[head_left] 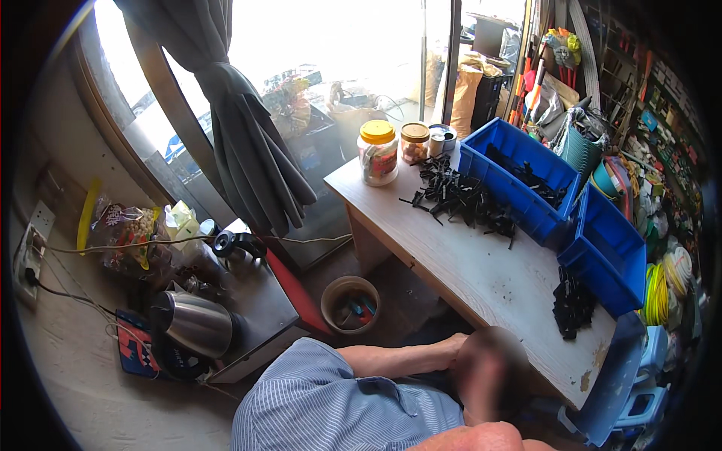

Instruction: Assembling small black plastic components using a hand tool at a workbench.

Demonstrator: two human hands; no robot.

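Note:
My left forearm reaches from a striped sleeve to the near edge of the table (538,316). My left hand (453,350) is there, its fingers running into a blurred patch. My right forearm comes up from the lower edge, and my right hand (485,383) lies inside that same blur. What either hand holds, if anything, is hidden. Beyond them on the table, a loose pile of thin black pieces (459,192) spreads out. A smaller, denser heap of black pieces (573,302) lies nearer, beside the blue bins.
Two blue plastic bins (519,188) (613,244) line the table's right side; the farther holds black pieces. Yellow-lidded jar (377,154) and smaller jar (414,143) stand at its far end. Left: steel kettle (199,325), cords, cabinet. A bucket (350,304) stands below; blue stool (639,406) right.

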